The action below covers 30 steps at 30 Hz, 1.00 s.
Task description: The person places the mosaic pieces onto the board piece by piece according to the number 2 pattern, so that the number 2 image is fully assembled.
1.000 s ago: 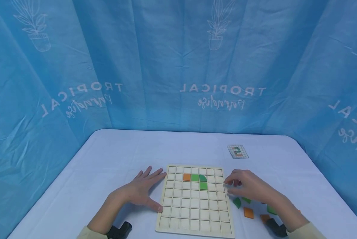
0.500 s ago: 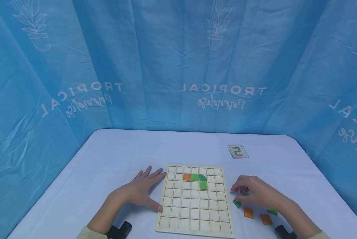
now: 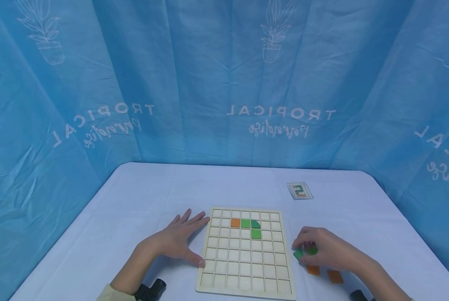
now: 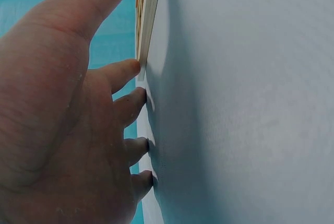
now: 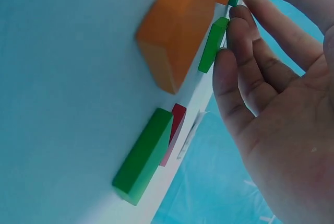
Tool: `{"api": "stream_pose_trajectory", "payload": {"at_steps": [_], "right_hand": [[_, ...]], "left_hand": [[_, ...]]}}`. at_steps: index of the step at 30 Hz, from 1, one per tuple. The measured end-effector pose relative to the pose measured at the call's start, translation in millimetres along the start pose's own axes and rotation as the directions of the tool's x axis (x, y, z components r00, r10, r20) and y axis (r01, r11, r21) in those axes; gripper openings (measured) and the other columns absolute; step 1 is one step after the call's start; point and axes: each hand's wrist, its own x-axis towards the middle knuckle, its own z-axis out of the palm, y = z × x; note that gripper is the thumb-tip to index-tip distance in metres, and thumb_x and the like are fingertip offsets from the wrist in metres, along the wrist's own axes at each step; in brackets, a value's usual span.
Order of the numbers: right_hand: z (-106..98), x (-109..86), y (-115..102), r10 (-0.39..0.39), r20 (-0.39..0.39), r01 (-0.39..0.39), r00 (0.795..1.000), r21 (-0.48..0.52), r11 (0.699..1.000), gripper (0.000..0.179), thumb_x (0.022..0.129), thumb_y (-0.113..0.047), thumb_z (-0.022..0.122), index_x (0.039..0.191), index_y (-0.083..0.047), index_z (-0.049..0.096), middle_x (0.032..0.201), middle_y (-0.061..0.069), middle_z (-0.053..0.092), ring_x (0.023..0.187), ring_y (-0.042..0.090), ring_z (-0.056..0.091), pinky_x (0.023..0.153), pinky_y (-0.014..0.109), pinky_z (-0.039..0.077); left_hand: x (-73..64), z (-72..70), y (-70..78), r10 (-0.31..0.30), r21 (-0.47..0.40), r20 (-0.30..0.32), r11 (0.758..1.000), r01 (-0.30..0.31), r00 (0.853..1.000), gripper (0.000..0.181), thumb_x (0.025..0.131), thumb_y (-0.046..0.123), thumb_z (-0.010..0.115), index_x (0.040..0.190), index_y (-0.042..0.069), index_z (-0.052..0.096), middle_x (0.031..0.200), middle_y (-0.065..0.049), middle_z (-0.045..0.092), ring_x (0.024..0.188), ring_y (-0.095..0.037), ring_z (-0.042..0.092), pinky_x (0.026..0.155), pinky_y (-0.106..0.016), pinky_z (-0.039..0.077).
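My left hand [image 3: 175,241] lies with fingers spread at the left side of the wooden grid board [image 3: 243,267]. Thumb and forefinger touch its edge. In the top part of the board sit an orange tile [image 3: 235,223], two light green tiles and a dark green quarter-round tile [image 3: 255,224]. Right of the board, my right hand [image 3: 327,248] pinches a dark green tile [image 3: 298,254] between thumb and finger, low over the table. A light green tile [image 5: 214,44] lies close to its other fingertips in the right wrist view.
Two orange tiles [image 3: 335,276] lie near the right hand. The right wrist view also shows a green tile [image 5: 143,156] and a red tile [image 5: 175,132]. A patterned card [image 3: 300,191] lies farther back. Blue printed curtains [image 3: 224,83] surround the white table [image 3: 179,188].
My right hand has moved away from the board's right edge, down and right to the loose tiles, with its fingers now around the dark green one. The left hand has not moved.
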Motion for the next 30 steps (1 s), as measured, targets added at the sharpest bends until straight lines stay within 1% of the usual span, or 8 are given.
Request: {"api": "stream_pose_trajectory", "payload": {"at_steps": [8, 17, 20, 26, 30], "right_hand": [[-0.5, -0.3, 3.3, -0.068, 0.026, 0.068, 0.997, 0.007, 0.998, 0.023, 0.074, -0.03, 0.082, 0.095, -0.035, 0.074, 0.091, -0.016, 0.059, 0.079, 0.01, 0.053, 0.068, 0.027, 0.048], [1.2, -2.9, -0.6, -0.118, 0.01, 0.118, 0.993, -0.01, 0.993, 0.023, 0.072, -0.022, 0.081, 0.091, -0.034, 0.074, 0.088, -0.016, 0.059, 0.076, 0.009, 0.054, 0.066, 0.026, 0.048], [1.6, -3.3, -1.2, -0.118, 0.009, 0.118, 0.993, -0.011, 0.993, 0.024, 0.072, -0.02, 0.08, 0.091, -0.034, 0.074, 0.088, -0.016, 0.059, 0.076, 0.009, 0.054, 0.066, 0.026, 0.048], [2.8, 0.6, -3.7, -0.082, -0.016, 0.081, 0.996, -0.045, 0.996, 0.025, 0.073, -0.024, 0.08, 0.094, -0.037, 0.073, 0.088, -0.017, 0.058, 0.078, 0.01, 0.054, 0.065, 0.025, 0.047], [3.3, 5.1, -6.5, -0.076, -0.032, 0.074, 0.997, -0.043, 0.996, 0.025, 0.074, -0.024, 0.079, 0.095, -0.036, 0.073, 0.087, -0.016, 0.058, 0.077, 0.01, 0.054, 0.063, 0.024, 0.047]], "left_hand": [[1.0, 0.9, -0.5, -0.003, 0.01, -0.007, 1.0, 0.003, 1.0, 0.121, 0.052, 0.08, 0.073, 0.152, 0.029, 0.029, 0.159, 0.004, 0.018, 0.145, -0.031, -0.002, 0.113, -0.056, 0.001], [1.2, 1.2, -0.9, 0.003, 0.009, -0.007, 1.0, -0.003, 1.0, 0.12, 0.052, 0.08, 0.072, 0.152, 0.03, 0.029, 0.159, 0.005, 0.017, 0.145, -0.031, -0.002, 0.113, -0.056, 0.001], [1.3, 1.3, -1.1, 0.007, 0.012, -0.005, 1.0, -0.006, 1.0, 0.12, 0.052, 0.08, 0.072, 0.152, 0.03, 0.029, 0.159, 0.004, 0.017, 0.145, -0.032, -0.002, 0.113, -0.056, 0.001], [1.8, 1.6, -1.5, 0.0, 0.014, -0.004, 1.0, 0.0, 1.0, 0.12, 0.052, 0.08, 0.072, 0.152, 0.03, 0.029, 0.159, 0.004, 0.018, 0.145, -0.032, -0.001, 0.113, -0.056, 0.001], [1.9, 1.9, -1.4, 0.005, 0.018, -0.006, 1.0, -0.005, 1.0, 0.12, 0.053, 0.08, 0.072, 0.152, 0.029, 0.029, 0.159, 0.004, 0.018, 0.145, -0.032, -0.001, 0.113, -0.057, 0.001]]}}
